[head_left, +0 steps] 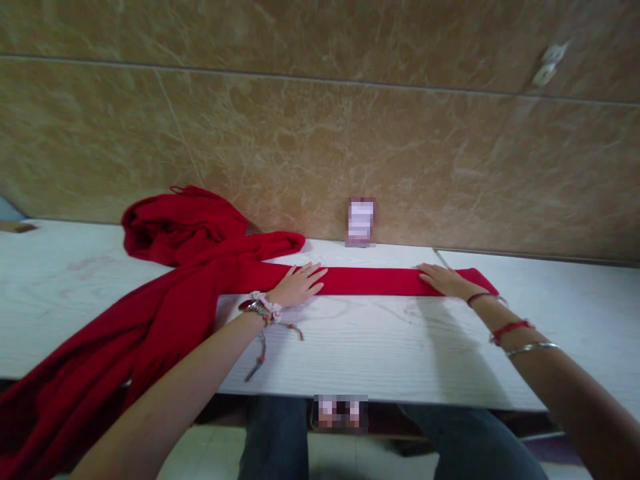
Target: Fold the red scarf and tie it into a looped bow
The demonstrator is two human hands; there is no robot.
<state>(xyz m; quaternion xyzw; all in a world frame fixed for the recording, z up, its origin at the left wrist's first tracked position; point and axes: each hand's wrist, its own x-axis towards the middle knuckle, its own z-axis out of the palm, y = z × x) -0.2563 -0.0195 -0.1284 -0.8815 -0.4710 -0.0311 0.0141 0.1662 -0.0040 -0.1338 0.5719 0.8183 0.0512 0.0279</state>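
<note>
Red cloth strip [370, 281] runs 9-to-3 o'clock, directly under the fingers: left hand [297, 285] 9 o'clock of strip middle, right hand [445, 281] 3. Fingers extended, laid flat on top. Strip smooth, straight-edged; crumpled red cloth [175, 230] toward 10. White wood-grain table [350, 347], marbled wall [320, 140] at 12.

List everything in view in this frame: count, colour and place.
Red cloth: at least one piece, red, bundled at left, flat strip running right
Tabletop: one, white, under the cloth
Wall: one, marbled brown, behind the tabletop
Wall fitting: one, whitish, upper right
Pixelated patches: two, pale and reddish, by the wall and below the table edge
Brown object: one, brown, far left
Floor: one, pale, below
Wristwear: several, mixed colours, both wrists
Trouser legs: two, dark bluish, below the tabletop
Hands: two, bare, on the strip
</note>
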